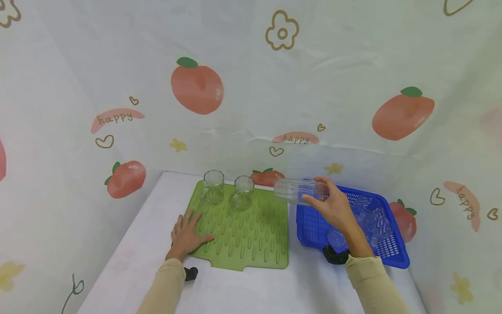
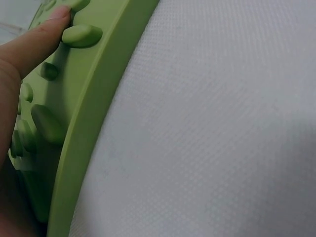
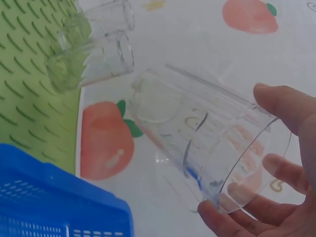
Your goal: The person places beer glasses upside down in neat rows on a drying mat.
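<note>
Your right hand (image 1: pixel 333 207) grips a clear glass (image 1: pixel 296 191) near its open end, thumb on one side and fingers curled round the other; the wrist view shows the rim sitting against your fingertips (image 3: pixel 274 163). The glass lies on its side in the air, base pointing left, above the gap between the green mat (image 1: pixel 251 237) and the blue basket (image 1: pixel 388 257). It looks thin-walled, smooth and light, so judge it as slippery and breakable: hold it round the body rather than by the rim alone, and squeeze no harder than needed.

Your left hand (image 1: pixel 188 233) lies flat, fingers straight and spread, pressing on the mat's near left corner. The left wrist view shows one fingertip (image 2: pixel 59 15) among the raised nubs, with the mat's edge meeting the white table (image 1: pixel 243 288). The mat seems soft and flexible, likely to shift if not pinned.

Two more glasses (image 1: pixel 213 187) (image 1: pixel 243 192) stand upside down side by side at the back of the mat, well apart from your left hand. Several other clear glasses (image 1: pixel 370 218) lie in the basket just beneath your right wrist. A printed cloth (image 1: pixel 196 87) with peaches hangs behind.
</note>
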The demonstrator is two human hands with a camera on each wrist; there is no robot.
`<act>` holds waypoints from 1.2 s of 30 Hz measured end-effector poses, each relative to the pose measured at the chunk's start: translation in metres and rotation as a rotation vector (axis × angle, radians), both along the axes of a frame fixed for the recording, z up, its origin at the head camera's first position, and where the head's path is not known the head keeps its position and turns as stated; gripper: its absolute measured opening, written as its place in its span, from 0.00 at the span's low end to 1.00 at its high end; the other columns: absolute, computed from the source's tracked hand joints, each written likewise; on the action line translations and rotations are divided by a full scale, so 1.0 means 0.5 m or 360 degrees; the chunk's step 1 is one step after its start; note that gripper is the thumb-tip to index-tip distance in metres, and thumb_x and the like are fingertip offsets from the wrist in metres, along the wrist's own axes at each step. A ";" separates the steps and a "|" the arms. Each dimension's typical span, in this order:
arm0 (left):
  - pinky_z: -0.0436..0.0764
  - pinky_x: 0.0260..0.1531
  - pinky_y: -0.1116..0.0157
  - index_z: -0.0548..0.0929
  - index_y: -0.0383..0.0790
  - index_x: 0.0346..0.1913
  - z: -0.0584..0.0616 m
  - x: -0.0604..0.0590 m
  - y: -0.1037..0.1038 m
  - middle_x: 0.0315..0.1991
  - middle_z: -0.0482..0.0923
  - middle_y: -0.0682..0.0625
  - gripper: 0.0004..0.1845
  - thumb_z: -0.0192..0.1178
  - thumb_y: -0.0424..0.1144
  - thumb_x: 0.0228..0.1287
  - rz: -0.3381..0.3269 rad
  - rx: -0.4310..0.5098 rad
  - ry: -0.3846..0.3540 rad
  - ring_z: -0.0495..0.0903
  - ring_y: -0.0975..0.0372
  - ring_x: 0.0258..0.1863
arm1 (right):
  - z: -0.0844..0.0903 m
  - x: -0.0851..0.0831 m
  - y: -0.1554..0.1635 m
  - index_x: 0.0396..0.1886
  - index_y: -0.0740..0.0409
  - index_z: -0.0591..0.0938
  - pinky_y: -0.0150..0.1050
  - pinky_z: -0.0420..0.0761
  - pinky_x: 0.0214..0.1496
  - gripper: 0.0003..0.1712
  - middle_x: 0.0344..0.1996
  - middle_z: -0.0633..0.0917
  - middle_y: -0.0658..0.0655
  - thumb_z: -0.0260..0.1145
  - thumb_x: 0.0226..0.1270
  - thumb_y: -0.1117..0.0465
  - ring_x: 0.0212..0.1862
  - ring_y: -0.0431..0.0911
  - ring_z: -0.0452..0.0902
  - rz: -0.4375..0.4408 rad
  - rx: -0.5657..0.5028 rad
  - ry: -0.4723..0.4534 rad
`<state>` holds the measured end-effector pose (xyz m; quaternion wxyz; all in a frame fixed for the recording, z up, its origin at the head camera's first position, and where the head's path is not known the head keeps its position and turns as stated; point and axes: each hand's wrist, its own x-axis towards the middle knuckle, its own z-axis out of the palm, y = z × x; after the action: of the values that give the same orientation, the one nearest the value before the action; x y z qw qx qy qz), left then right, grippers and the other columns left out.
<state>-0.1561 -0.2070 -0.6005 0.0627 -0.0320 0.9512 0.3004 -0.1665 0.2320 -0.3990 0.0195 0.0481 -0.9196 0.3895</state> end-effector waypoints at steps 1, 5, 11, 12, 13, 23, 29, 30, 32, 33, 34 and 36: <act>0.41 0.72 0.26 0.58 0.49 0.81 -0.001 0.000 0.000 0.84 0.41 0.40 0.58 0.73 0.66 0.51 -0.0002 0.0000 -0.0002 0.33 0.32 0.81 | -0.001 0.000 -0.002 0.75 0.46 0.65 0.61 0.82 0.61 0.44 0.69 0.75 0.69 0.69 0.66 0.37 0.64 0.66 0.79 0.0000 -0.0026 -0.0004; 0.41 0.73 0.26 0.57 0.49 0.81 -0.001 -0.002 -0.001 0.84 0.40 0.40 0.58 0.72 0.66 0.51 -0.0008 -0.0009 -0.0017 0.33 0.33 0.81 | -0.006 0.000 -0.010 0.76 0.46 0.64 0.60 0.83 0.61 0.44 0.69 0.75 0.67 0.70 0.66 0.38 0.65 0.64 0.79 0.0018 -0.0110 0.0001; 0.42 0.72 0.26 0.57 0.49 0.81 0.005 0.002 -0.001 0.84 0.41 0.40 0.58 0.72 0.67 0.51 -0.0009 -0.0024 -0.0029 0.33 0.32 0.80 | -0.017 -0.006 -0.028 0.76 0.47 0.65 0.60 0.84 0.59 0.43 0.69 0.75 0.65 0.69 0.68 0.40 0.66 0.63 0.78 0.0040 -0.0188 0.0023; 0.42 0.72 0.26 0.57 0.49 0.81 0.005 0.002 0.000 0.84 0.41 0.40 0.58 0.72 0.67 0.51 -0.0009 -0.0024 -0.0030 0.34 0.32 0.80 | -0.020 -0.006 -0.032 0.76 0.47 0.66 0.59 0.84 0.59 0.41 0.69 0.75 0.65 0.69 0.68 0.40 0.66 0.63 0.78 0.0036 -0.0210 0.0026; 0.43 0.72 0.26 0.57 0.49 0.81 0.005 0.002 0.000 0.84 0.41 0.40 0.58 0.72 0.67 0.51 -0.0011 -0.0027 -0.0029 0.34 0.32 0.80 | -0.022 -0.006 -0.036 0.75 0.47 0.66 0.59 0.84 0.59 0.40 0.69 0.75 0.65 0.69 0.68 0.41 0.66 0.63 0.78 0.0035 -0.0235 0.0025; 0.42 0.73 0.26 0.57 0.49 0.81 0.001 -0.004 -0.003 0.84 0.40 0.40 0.58 0.71 0.68 0.51 -0.0022 -0.0042 -0.0036 0.33 0.32 0.80 | -0.058 -0.012 -0.086 0.75 0.41 0.67 0.57 0.84 0.60 0.37 0.71 0.72 0.59 0.69 0.70 0.44 0.68 0.58 0.77 0.0041 -0.0511 -0.0028; 0.44 0.71 0.26 0.58 0.48 0.80 -0.001 -0.006 -0.004 0.83 0.43 0.38 0.58 0.72 0.67 0.51 -0.0012 -0.0061 0.0031 0.36 0.31 0.80 | -0.081 -0.007 -0.115 0.77 0.44 0.64 0.57 0.83 0.63 0.37 0.72 0.70 0.58 0.68 0.72 0.49 0.70 0.57 0.75 0.0064 -0.0622 -0.0041; 0.44 0.72 0.26 0.58 0.48 0.80 -0.001 -0.006 -0.003 0.83 0.43 0.39 0.58 0.72 0.66 0.51 -0.0009 -0.0053 0.0030 0.35 0.31 0.80 | -0.083 -0.006 -0.119 0.77 0.45 0.64 0.56 0.83 0.63 0.37 0.72 0.70 0.59 0.67 0.73 0.50 0.70 0.58 0.75 0.0066 -0.0637 -0.0041; 0.43 0.72 0.25 0.58 0.48 0.81 -0.003 -0.006 -0.002 0.83 0.42 0.39 0.58 0.72 0.66 0.51 -0.0010 -0.0039 0.0019 0.35 0.31 0.80 | -0.090 -0.005 -0.128 0.76 0.47 0.65 0.56 0.82 0.63 0.36 0.72 0.70 0.60 0.67 0.73 0.52 0.70 0.58 0.75 0.0071 -0.0682 -0.0046; 0.42 0.72 0.25 0.57 0.48 0.81 -0.002 -0.006 -0.001 0.84 0.41 0.39 0.58 0.72 0.66 0.52 -0.0010 -0.0029 0.0010 0.34 0.31 0.80 | -0.093 -0.004 -0.132 0.76 0.47 0.65 0.56 0.82 0.64 0.36 0.72 0.70 0.59 0.67 0.73 0.52 0.70 0.58 0.75 0.0074 -0.0706 -0.0053; 0.41 0.72 0.25 0.57 0.48 0.81 -0.002 -0.006 0.000 0.84 0.41 0.39 0.58 0.72 0.66 0.52 -0.0010 -0.0020 -0.0003 0.33 0.31 0.80 | -0.096 -0.004 -0.136 0.76 0.47 0.65 0.56 0.82 0.64 0.36 0.71 0.70 0.59 0.67 0.73 0.53 0.70 0.58 0.75 0.0070 -0.0723 -0.0055; 0.40 0.73 0.26 0.56 0.49 0.81 -0.003 -0.006 0.000 0.84 0.39 0.40 0.58 0.71 0.67 0.52 -0.0011 -0.0012 -0.0026 0.32 0.33 0.81 | -0.101 -0.001 -0.143 0.76 0.48 0.66 0.56 0.82 0.64 0.35 0.71 0.70 0.60 0.68 0.73 0.54 0.70 0.58 0.75 0.0079 -0.0777 -0.0062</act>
<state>-0.1590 -0.2071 -0.6023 0.0713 -0.0315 0.9519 0.2964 -0.1670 0.1603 -0.4496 0.0033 0.0571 -0.7969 0.6014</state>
